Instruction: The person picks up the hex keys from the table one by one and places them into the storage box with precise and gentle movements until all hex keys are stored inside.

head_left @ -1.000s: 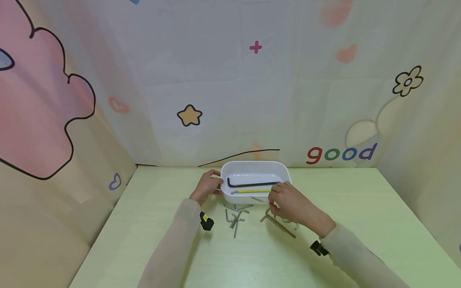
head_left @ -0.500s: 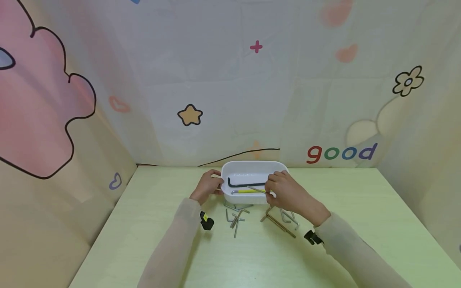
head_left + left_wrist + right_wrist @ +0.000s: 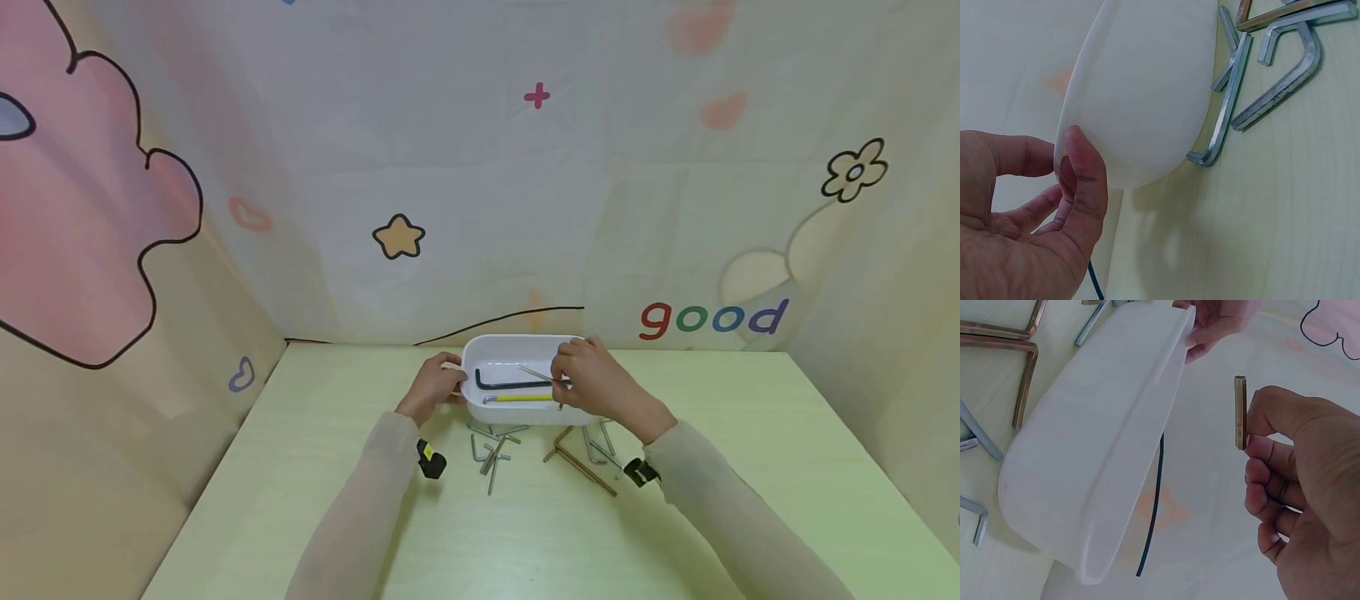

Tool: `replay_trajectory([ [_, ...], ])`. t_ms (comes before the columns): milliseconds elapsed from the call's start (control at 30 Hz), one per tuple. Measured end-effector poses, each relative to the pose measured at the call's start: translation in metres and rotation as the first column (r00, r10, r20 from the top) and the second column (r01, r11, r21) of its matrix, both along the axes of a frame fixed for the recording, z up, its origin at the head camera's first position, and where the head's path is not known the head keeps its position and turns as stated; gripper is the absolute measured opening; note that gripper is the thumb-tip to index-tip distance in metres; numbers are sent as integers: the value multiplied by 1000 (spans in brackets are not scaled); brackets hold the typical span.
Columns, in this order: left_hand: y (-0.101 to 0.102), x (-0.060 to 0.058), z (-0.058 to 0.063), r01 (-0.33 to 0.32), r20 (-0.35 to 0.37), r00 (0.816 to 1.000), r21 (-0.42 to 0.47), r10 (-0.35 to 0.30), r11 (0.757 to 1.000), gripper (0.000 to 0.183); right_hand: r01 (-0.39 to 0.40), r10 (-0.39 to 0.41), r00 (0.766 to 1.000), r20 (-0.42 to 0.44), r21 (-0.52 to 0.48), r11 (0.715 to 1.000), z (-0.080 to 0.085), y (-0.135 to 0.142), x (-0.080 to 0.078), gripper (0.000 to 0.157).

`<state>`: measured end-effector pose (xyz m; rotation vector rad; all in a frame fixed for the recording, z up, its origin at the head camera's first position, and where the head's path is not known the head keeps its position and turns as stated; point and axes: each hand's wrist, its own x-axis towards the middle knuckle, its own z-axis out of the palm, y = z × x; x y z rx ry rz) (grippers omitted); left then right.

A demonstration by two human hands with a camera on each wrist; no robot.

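Note:
A white oblong container [image 3: 517, 413] stands at the back of the table. In it lie a long black hex key [image 3: 517, 385] and one with a yellow sleeve [image 3: 525, 398]. At the container's left end, my left hand [image 3: 432, 386] pinches the rim between thumb and fingers, as the left wrist view also shows. Above the container's right part, my right hand [image 3: 596, 379] pinches a thin metal hex key [image 3: 534, 372] between thumb and forefinger. Its short arm [image 3: 1240, 412] faces the camera in the right wrist view, and the fingers hide part of it.
In front of the container several silver hex keys [image 3: 492, 478] lie in a loose group to the left. Brown-toned hex keys [image 3: 588, 474] and more silver ones [image 3: 587, 446] lie to the right. A patterned cloth [image 3: 480, 192] hangs behind the table.
My right hand has moved left and away from me, carrying the hex key from the container's front edge to over its inside. My left hand has stayed at the rim.

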<state>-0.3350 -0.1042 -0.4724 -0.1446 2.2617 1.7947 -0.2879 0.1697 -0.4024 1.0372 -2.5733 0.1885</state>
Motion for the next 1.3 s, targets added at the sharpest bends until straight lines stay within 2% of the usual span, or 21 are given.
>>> replay_trajectory([
  [200,-1,0,-1,4,9,1000,2,-4,1000,37,34,-33,998,61,-11,999,2,-3,-11,7],
  [500,0,2,2,7,9,1000,14,-7,1000,38,67,-69,990,122,27,997,6,-12,-36,9],
  [833,0,1,1,5,-3,1000,10,-5,1000,38,118,-123,977,171,40,992,0,-15,-49,7],
  [1033,1,1,0,6,-10,1000,18,-5,1000,39,163,-172,959,227,57,985,-5,-17,-60,7],
  [1200,0,1,-1,9,-16,1000,21,-8,1000,40,166,-187,943,274,98,981,-5,-22,-69,10],
  [1300,1,1,-2,11,-16,1000,18,-11,1000,40,175,-204,923,326,119,977,-4,-24,-72,19],
])
